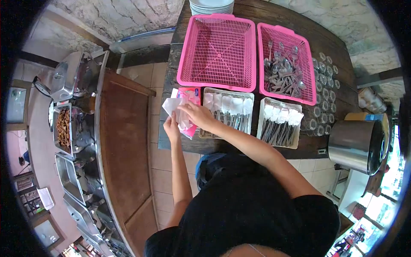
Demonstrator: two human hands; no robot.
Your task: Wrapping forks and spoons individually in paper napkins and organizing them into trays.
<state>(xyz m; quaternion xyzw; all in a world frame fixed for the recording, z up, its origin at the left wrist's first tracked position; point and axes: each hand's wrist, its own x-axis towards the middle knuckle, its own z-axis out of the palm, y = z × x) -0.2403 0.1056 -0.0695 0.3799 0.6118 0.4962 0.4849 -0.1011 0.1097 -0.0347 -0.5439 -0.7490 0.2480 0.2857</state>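
Observation:
Near the table's left edge, my left hand [172, 128] grips the lower edge of a white paper napkin [173, 105]. The fingers of my right hand [196, 115] lie on the napkin's right part; whether they pinch it is unclear. Beneath both is a pink packet [192, 93], partly hidden. Just right of it, a pale plastic basket [252, 112] holds cutlery with white napkins [231, 104] wrapped round the upper ends. My right forearm crosses its lower left corner. A second pale basket [259, 125] further right holds more napkin-wrapped cutlery [279, 128].
Behind stand a pink plastic basket [179, 64] and another pink basket [313, 77] with loose forks and spoons [285, 75]. Stacked white plates [212, 6] are at the back. Many glasses [324, 96] and a large metal pot [350, 144] stand right. Metal food trays [69, 180] line the left counter.

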